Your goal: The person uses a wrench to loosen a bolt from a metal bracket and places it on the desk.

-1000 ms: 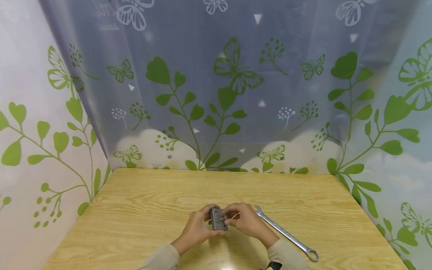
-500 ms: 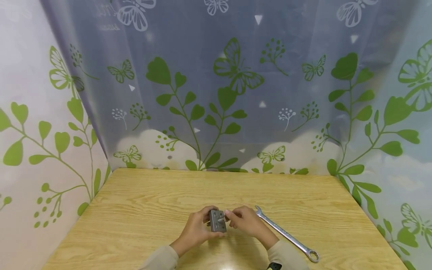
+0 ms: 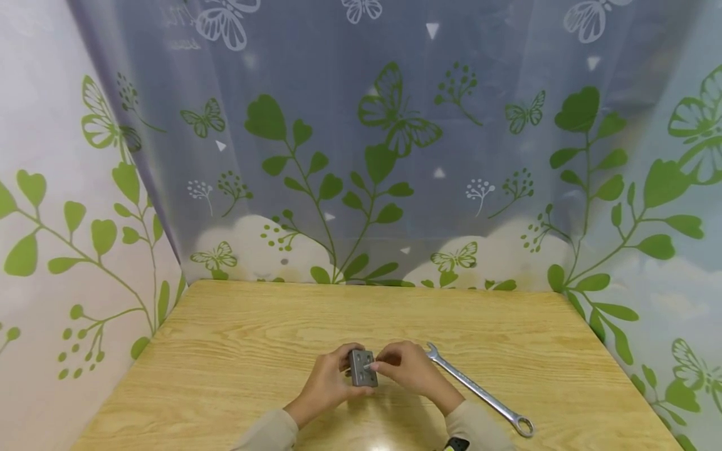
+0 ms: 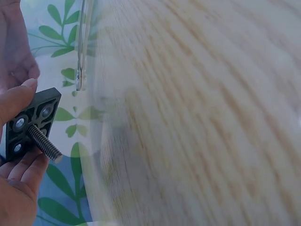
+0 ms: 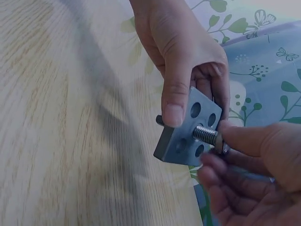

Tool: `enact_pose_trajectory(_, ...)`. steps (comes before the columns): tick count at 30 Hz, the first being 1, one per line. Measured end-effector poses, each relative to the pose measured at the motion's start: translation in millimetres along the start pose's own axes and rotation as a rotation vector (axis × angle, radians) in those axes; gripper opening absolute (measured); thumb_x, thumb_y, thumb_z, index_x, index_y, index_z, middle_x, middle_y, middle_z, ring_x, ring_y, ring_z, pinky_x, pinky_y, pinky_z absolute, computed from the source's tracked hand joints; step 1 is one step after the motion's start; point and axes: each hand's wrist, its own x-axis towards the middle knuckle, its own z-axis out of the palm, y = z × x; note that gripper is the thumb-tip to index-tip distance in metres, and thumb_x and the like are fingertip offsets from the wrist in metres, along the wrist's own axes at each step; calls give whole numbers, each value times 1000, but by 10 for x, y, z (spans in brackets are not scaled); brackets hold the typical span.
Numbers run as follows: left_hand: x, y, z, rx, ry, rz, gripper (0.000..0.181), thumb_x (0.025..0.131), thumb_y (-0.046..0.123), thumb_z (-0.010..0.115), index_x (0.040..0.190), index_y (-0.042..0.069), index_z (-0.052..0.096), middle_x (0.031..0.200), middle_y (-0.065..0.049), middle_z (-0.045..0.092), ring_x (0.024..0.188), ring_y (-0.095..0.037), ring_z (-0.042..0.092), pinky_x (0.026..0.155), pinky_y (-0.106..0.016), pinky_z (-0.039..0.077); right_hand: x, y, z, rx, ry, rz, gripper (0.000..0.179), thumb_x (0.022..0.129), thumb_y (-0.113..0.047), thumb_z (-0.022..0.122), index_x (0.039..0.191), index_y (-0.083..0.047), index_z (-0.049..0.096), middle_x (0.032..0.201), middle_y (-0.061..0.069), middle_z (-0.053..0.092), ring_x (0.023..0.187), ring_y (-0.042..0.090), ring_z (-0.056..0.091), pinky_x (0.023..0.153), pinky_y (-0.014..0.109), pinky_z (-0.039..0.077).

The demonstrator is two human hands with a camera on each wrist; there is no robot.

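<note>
A dark grey rectangular plate (image 3: 356, 369) with several holes is held upright in my left hand (image 3: 327, 381), thumb along one edge and fingers at the opposite one. A threaded bolt (image 5: 204, 135) runs through the plate's middle. Its hexagonal head (image 5: 220, 142) stands off the plate's face, with bare thread between. My right hand (image 3: 410, 369) pinches that head between thumb and fingers. On the plate's other side, the bolt's threaded end (image 4: 45, 143) sticks well out in the left wrist view. Metal inserts (image 4: 19, 123) line holes on this ribbed side.
A silver combination wrench (image 3: 479, 391) lies slantwise on the wood-grain table (image 3: 271, 319), just right of my right hand. Its open end points away and its ring end towards me. Behind the table hangs a curtain (image 3: 316, 207) printed with leaves and butterflies.
My right fingers shift about the bolt head: first spread over it, then drawn back at its end, now pinching it again. The left hand and plate stay nearly in place.
</note>
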Motion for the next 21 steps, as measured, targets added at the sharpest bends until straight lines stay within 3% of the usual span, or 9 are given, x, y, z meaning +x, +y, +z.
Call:
enact_pose_trajectory(2,-1,0,-6,-4,1,-4,70,69,15,87,126,-6,53,121,-24,62,105,-33,65,85,-27,57,13,15,-8,-19,8,-33,20,88,-19,70,102,-4,71,96,6,70,82,17,65,70,28,57)
enact_pose_trajectory(6,12,4,-7,-13,-2,-11,70,69,17,87,126,-4,53,122,-22,62,106,-33,65,86,-27,57,26,29,-24,-24,15,-70,21,84,-5,72,106,-8,72,98,3,71,85,15,66,73,25,56)
enact_pose_trajectory(13,20,6,-13,-5,-10,-3,70,70,18,86,126,-5,52,122,-22,62,106,-33,65,86,-28,57,31,23,-32,-22,13,-87,23,84,-2,71,105,-10,72,96,0,70,84,14,64,75,25,56)
enact_pose_trajectory(16,11,2,-7,-9,-7,-1,69,69,15,87,126,-5,53,121,-23,62,106,-34,65,86,-27,57,17,24,-27,-5,-22,-67,28,85,-5,72,112,-8,69,97,2,70,85,15,65,74,26,57)
enact_pose_trajectory(21,2,-14,3,-2,-6,16,70,68,11,87,126,-7,52,121,-24,61,106,-35,64,87,-27,56,-11,34,-21,-10,-119,16,42,91,-30,67,122,-2,60,97,7,69,84,17,65,69,32,57)
